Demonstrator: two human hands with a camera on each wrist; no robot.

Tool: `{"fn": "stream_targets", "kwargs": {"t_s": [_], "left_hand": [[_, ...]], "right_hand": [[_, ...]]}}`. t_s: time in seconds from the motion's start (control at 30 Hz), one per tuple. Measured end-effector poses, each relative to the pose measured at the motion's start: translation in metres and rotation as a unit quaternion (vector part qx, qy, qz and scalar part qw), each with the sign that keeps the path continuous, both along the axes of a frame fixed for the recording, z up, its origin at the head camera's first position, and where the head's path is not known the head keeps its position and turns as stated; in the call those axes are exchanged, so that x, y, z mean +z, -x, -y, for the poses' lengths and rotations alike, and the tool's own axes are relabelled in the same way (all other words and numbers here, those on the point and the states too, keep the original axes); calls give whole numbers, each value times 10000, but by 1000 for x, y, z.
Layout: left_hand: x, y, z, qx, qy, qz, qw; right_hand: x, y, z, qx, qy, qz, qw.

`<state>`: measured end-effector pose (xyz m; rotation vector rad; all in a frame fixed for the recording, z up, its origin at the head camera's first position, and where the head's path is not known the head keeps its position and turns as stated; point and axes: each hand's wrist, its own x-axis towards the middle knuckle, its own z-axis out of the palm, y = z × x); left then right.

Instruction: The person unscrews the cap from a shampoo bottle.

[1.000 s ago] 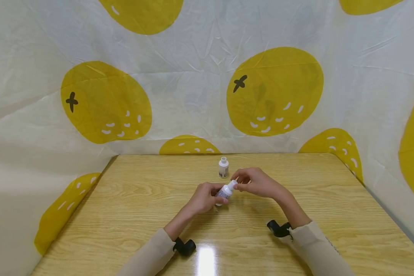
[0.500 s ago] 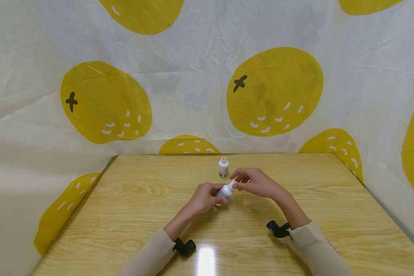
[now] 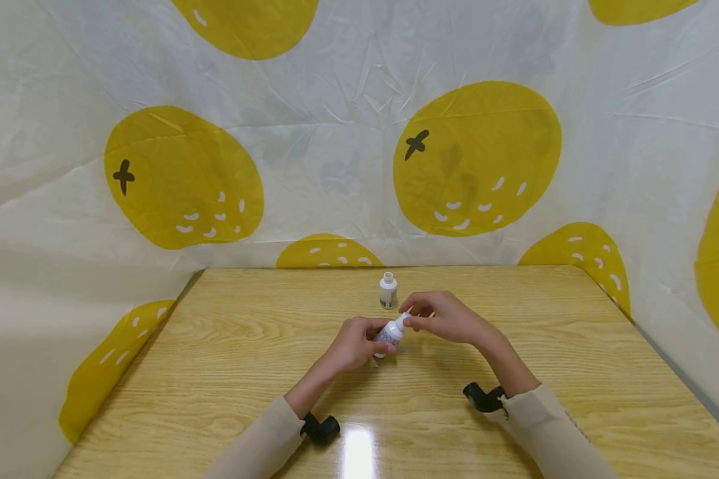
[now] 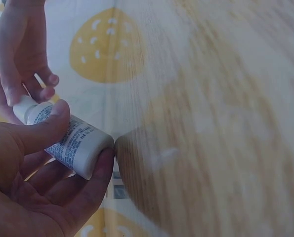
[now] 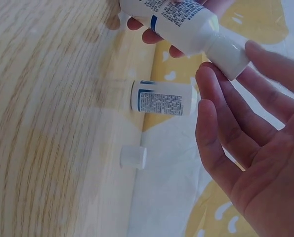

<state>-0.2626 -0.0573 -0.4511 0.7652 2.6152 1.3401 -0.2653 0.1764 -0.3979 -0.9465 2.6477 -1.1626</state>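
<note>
My left hand (image 3: 352,342) grips a small white bottle (image 3: 389,332) with printed text, thumb on one side and fingers round the other. The bottle is held tilted above the table, its top leaning to the right. At that end my right hand (image 3: 446,318) pinches the white cap (image 5: 228,57) between thumb and fingertips. The cap sits over the bottle's neck, as the right wrist view shows. Just beyond the hands, a second white bottle (image 3: 388,293) stands upright with a bare threaded neck. A loose white cap (image 5: 133,156) stands near that bottle in the right wrist view.
The wooden table (image 3: 245,332) has a bright glare spot at its front. Behind it and along both sides hangs a white cloth (image 3: 329,166) with yellow fruit prints. Black curved wrist mounts (image 3: 320,430) stick out from both sleeves.
The fingers of my right hand have shifted slightly around the cap. My left hand, the held bottle and the standing bottle stay in place.
</note>
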Motion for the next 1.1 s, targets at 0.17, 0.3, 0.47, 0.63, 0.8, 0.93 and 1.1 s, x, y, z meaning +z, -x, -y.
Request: {"fn": "stream_targets", "kwargs": {"t_s": [0.17, 0.3, 0.47, 0.63, 0.8, 0.93, 1.1], "left_hand": [[0, 0, 0, 20, 11, -5, 10000], [0, 0, -1, 30, -17, 8, 10000], [0, 0, -2, 62, -66, 73, 9999], [2, 0, -1, 66, -138, 141, 9998], [2, 0, 0, 63, -194, 201, 9996], [2, 1, 0, 70, -290, 275, 9992], [0, 2, 0, 134, -471, 421, 9979]], "right_hand": [[-1, 1, 1, 11, -6, -54, 10000], [0, 1, 1, 78, 3, -98, 9999], [1, 1, 0, 154, 68, -55, 9998], [1, 1, 0, 117, 129, -103, 9998], [4, 0, 0, 31, 182, -128, 9997], [7, -1, -2, -74, 212, -178, 9996], [11, -2, -6, -168, 307, -180, 9992]]}}
